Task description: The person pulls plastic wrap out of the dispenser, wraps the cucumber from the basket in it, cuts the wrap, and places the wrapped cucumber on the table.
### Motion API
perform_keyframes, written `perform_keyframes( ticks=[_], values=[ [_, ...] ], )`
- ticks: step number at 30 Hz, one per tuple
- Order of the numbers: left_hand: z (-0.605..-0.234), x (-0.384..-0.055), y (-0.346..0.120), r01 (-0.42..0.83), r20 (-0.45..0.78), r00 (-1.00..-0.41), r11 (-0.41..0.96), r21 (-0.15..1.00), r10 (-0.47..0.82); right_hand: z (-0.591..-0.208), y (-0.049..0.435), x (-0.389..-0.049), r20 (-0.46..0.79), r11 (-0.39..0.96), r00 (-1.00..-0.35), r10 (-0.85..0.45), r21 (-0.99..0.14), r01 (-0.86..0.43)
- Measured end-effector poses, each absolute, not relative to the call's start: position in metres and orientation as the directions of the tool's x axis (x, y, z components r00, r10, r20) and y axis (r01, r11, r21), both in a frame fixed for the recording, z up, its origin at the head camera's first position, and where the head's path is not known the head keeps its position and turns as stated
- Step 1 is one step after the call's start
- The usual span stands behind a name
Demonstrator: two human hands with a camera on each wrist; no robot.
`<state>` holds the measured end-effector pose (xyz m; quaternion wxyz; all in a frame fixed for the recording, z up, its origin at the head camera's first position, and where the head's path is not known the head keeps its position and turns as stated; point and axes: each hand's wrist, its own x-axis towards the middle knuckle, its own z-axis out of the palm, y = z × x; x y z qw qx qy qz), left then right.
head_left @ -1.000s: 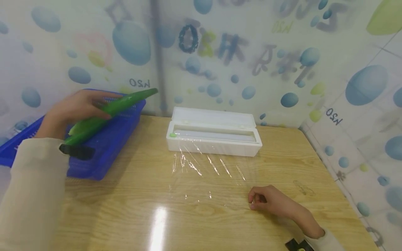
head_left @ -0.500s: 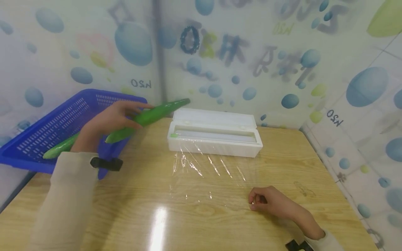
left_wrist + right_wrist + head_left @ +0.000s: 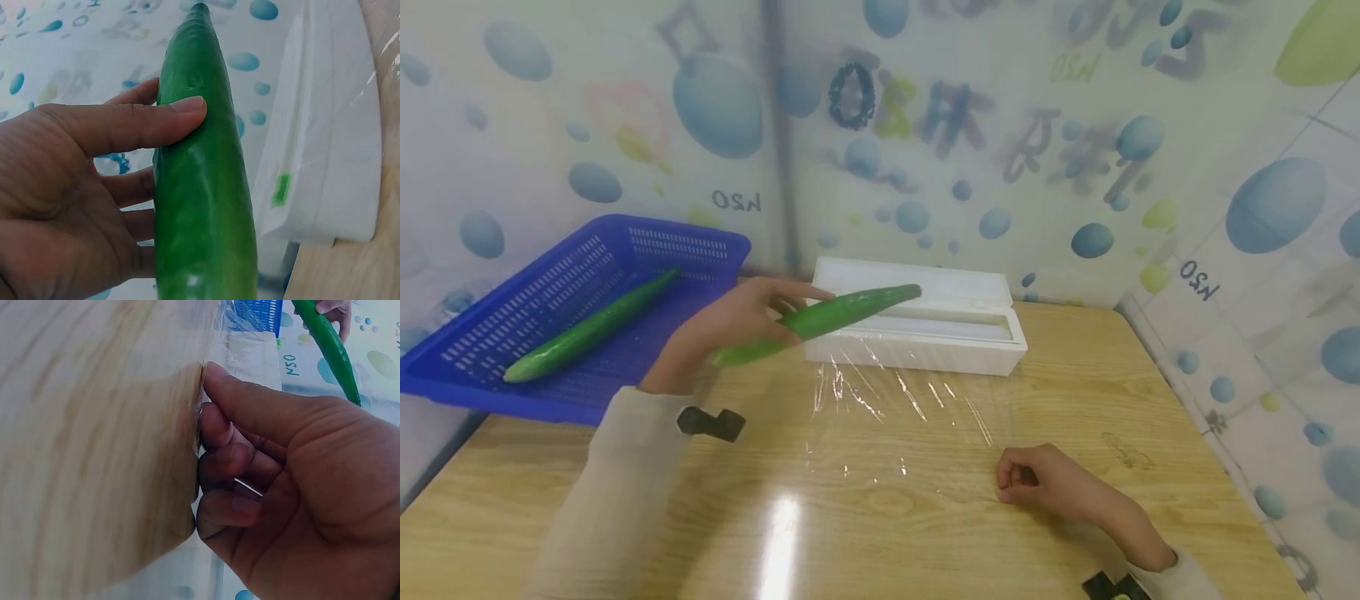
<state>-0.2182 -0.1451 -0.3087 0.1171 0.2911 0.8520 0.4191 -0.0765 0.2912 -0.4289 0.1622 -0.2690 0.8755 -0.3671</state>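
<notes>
1. Walls [image 3: 962, 242] stand behind and to the right, with blue bubbles on them. Some of the letters are too fuzzy to read.
2. Wooden table [image 3: 715, 542]: its near edge is cut off at the bottom of the head view.
3. Blue basket [image 3: 535, 287] sits on the left. The left hand and sleeve [image 3: 632, 450] hide some of its near right side.
4. White box [image 3: 917, 357] has its lid up and a pale roll [image 3: 943, 327] inside. Its left end is partly hidden in the head view.
5. Clear wrap [image 3: 902, 442] comes out of the box onto the table. It is so thin that only shiny streaks show, and its edges are hard to see.
6. Held cucumber [image 3: 850, 310] is up off the table, between the basket and box. Its pale end is blurry, and cut off in the left wrist view. Another cucumber [image 3: 595, 329] lies in the basket.
7. Left hand [image 3: 737, 317] holds the cucumber, thumb on one side, fingers a bit apart, their tips hidden behind it.
8. Right hand [image 3: 1045, 483] pinches the wrap's near right corner with thumb and pointing finger; the other fingers are curled.
9. Green mark [image 3: 282, 190] on the box shows in the left wrist view.
</notes>
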Motion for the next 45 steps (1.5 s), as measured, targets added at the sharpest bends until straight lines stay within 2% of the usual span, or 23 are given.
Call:
perform_keyframes(
  ticks=[5, 11, 18, 25, 30, 39, 45],
  values=[
    [-0.317, -0.217, -0.125, 0.44, 0.084, -0.753, 0.405, 0.801, 0.652, -0.429, 0.292, -0.076, -0.075, 0.573, -0.798, -0.599, -0.735, -0.361],
    [-0.322, -0.212, -0.106, 0.498, 0.052, -0.713, 0.453, 0.74, 0.699, -0.429, 0.292, -0.076, -0.086, 0.582, -0.803, -0.59, -0.735, -0.348],
    [-0.338, -0.203, -0.077, 0.461, 0.004, -0.665, 0.407, 0.789, 0.746, -0.428, 0.292, -0.076, -0.09, 0.603, -0.798, -0.596, -0.707, -0.371],
    [-0.357, -0.194, -0.053, 0.506, -0.015, -0.623, 0.418, 0.755, 0.782, -0.428, 0.293, -0.077, -0.064, 0.594, -0.788, -0.612, -0.695, -0.405],
    [-0.367, -0.189, -0.039, 0.501, -0.034, -0.599, 0.408, 0.763, 0.8, -0.427, 0.294, -0.077, -0.106, 0.606, -0.781, -0.616, -0.697, -0.383],
    [-0.381, -0.183, -0.025, 0.56, -0.085, -0.561, 0.453, 0.693, 0.823, -0.425, 0.297, -0.078, -0.032, 0.543, -0.712, -0.702, -0.67, -0.506],
    [-0.385, -0.18, -0.021, 0.567, -0.13, -0.556, 0.489, 0.663, 0.821, -0.423, 0.3, -0.079, -0.047, 0.535, -0.686, -0.726, -0.666, -0.52]
  ],
)
